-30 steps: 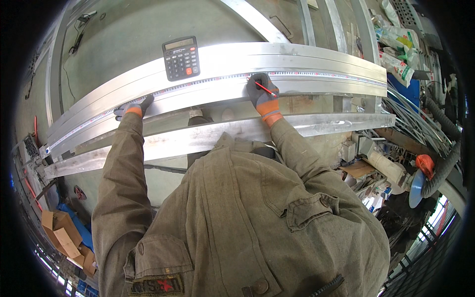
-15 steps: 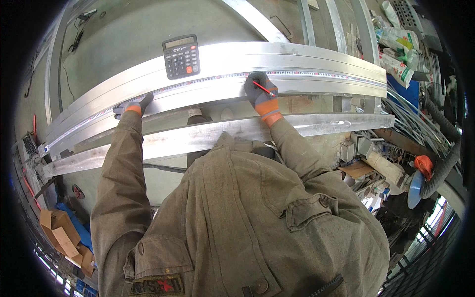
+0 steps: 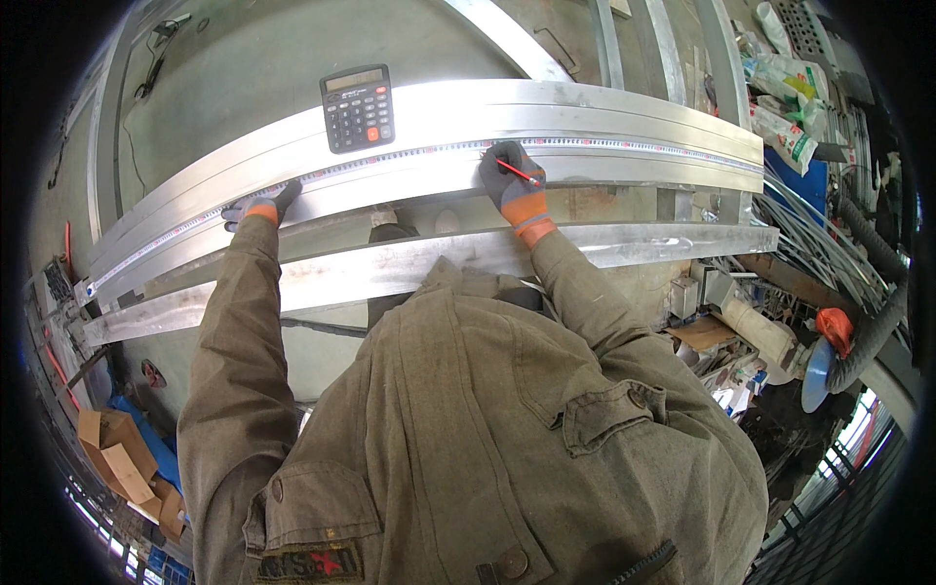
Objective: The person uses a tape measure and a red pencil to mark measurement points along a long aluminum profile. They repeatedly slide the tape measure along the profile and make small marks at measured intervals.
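My left hand (image 3: 264,207), in a grey and orange work glove, lies on the long silvery metal bars (image 3: 429,117), thumb and fingers spread apart over the tape measure. The pale tape measure (image 3: 395,156) stretches lengthwise along the bars, bending with the lens. My right hand (image 3: 514,190), gloved alike, is closed around a red pencil (image 3: 516,172) and rests against the bars just below the tape. The pencil's writing end is hidden by the fingers. A black calculator (image 3: 358,109) lies on the bars between my hands, toward their far edge.
A separate metal bar (image 3: 390,271) spans the space nearer my body. Metal beams (image 3: 512,37) reach away behind the bars. Thin metal rods (image 3: 814,229) and a grey hose (image 3: 873,322) crowd the right. An opened cardboard box (image 3: 122,458) sits at the lower left.
My right hand has shifted very slightly left along the bars, still holding the pencil. My left hand stays in place on the tape. The view has tilted a little.
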Demonstrator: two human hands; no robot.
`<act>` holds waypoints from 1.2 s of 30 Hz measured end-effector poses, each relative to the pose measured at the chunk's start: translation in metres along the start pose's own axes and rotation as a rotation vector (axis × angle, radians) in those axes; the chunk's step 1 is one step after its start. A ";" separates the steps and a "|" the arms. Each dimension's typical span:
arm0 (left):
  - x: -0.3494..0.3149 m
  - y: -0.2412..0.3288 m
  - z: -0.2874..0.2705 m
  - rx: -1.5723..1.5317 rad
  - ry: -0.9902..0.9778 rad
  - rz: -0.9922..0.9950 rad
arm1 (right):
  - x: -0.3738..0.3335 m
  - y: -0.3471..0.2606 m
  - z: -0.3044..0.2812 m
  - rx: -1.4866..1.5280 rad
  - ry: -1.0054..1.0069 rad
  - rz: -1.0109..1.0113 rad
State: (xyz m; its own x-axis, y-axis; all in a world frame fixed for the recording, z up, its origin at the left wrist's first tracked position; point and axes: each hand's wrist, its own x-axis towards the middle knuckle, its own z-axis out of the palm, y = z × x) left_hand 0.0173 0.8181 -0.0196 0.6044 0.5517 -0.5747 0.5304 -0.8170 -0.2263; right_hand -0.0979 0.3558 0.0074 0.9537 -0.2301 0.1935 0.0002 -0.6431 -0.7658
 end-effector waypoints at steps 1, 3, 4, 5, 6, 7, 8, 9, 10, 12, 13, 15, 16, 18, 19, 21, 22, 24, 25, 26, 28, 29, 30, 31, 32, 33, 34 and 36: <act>-0.001 0.000 0.000 -0.013 0.011 -0.009 | 0.000 0.000 0.000 0.019 0.001 -0.004; -0.001 0.000 0.001 -0.037 0.000 -0.026 | 0.000 0.000 -0.001 0.026 -0.032 0.049; -0.001 0.000 0.000 -0.034 0.009 -0.029 | 0.000 0.001 -0.001 0.036 -0.045 0.071; -0.002 0.001 0.001 -0.028 0.005 -0.031 | 0.000 0.002 -0.001 0.023 -0.045 0.058; -0.003 0.001 0.001 -0.027 0.002 -0.031 | 0.000 0.003 -0.001 0.009 -0.045 0.044; -0.003 0.001 0.001 -0.025 -0.001 -0.031 | 0.000 0.004 0.000 0.008 -0.040 0.029; -0.004 0.002 0.000 -0.022 -0.002 -0.032 | 0.000 0.005 0.000 0.003 -0.049 0.028; -0.005 0.002 0.000 -0.019 -0.005 -0.032 | 0.000 0.006 0.001 0.010 -0.052 0.025; -0.005 0.003 -0.001 -0.020 -0.006 -0.034 | 0.000 0.007 0.001 0.016 -0.056 0.023; -0.006 0.004 -0.002 -0.022 -0.008 -0.037 | 0.001 0.008 0.002 -0.002 -0.073 0.041; -0.007 0.004 -0.003 -0.019 -0.009 -0.036 | 0.001 0.009 0.002 -0.011 -0.081 0.049; -0.006 0.004 -0.002 -0.021 -0.012 -0.040 | 0.000 0.009 0.002 -0.010 -0.079 0.043; -0.005 0.003 -0.002 -0.019 -0.015 -0.040 | 0.001 0.009 0.002 0.002 -0.075 0.040; -0.002 0.002 0.000 -0.021 -0.019 -0.046 | 0.001 0.008 0.002 0.009 -0.076 0.026; 0.001 0.001 0.001 -0.022 -0.019 -0.051 | 0.001 0.008 0.002 0.022 -0.072 0.035; 0.005 -0.001 0.003 -0.033 -0.026 -0.054 | 0.002 0.006 0.002 0.022 -0.058 0.018; 0.007 -0.002 0.005 -0.031 -0.014 -0.043 | 0.002 0.006 0.002 0.036 -0.054 0.016; 0.010 -0.003 0.007 -0.043 0.010 -0.018 | 0.002 0.006 0.000 0.004 -0.089 0.027; 0.011 -0.003 0.008 -0.039 0.012 -0.005 | 0.002 0.006 -0.001 0.006 -0.100 0.031; 0.011 -0.003 0.008 -0.035 0.014 0.007 | 0.002 0.006 -0.001 0.003 -0.096 0.031; 0.012 -0.004 0.011 -0.039 0.020 0.007 | 0.001 0.006 0.000 0.025 -0.073 0.042; 0.013 -0.004 0.012 -0.046 0.024 -0.005 | 0.001 0.006 0.001 0.048 -0.062 0.034; 0.015 -0.005 0.015 -0.055 0.042 -0.013 | 0.001 0.006 0.002 0.075 -0.053 0.039; 0.017 -0.006 0.016 -0.057 0.033 -0.006 | 0.001 0.006 0.003 0.111 -0.044 0.047; 0.020 -0.006 0.018 -0.062 0.038 0.005 | 0.002 0.007 0.003 0.108 -0.044 0.038; 0.023 -0.007 0.019 -0.059 0.038 0.015 | 0.002 0.007 0.004 0.116 -0.046 0.032; 0.025 -0.007 0.020 -0.065 0.041 -0.022 | 0.003 0.008 0.004 0.130 -0.052 0.037; 0.026 -0.006 0.019 -0.056 0.032 -0.061 | 0.003 0.010 0.002 -0.088 -0.102 0.029</act>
State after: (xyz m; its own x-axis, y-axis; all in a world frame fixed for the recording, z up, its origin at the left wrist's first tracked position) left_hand 0.0181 0.8343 -0.0478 0.5879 0.6060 -0.5359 0.5990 -0.7713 -0.2151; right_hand -0.0941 0.3499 -0.0004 0.9786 -0.1769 0.1054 -0.0498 -0.6997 -0.7127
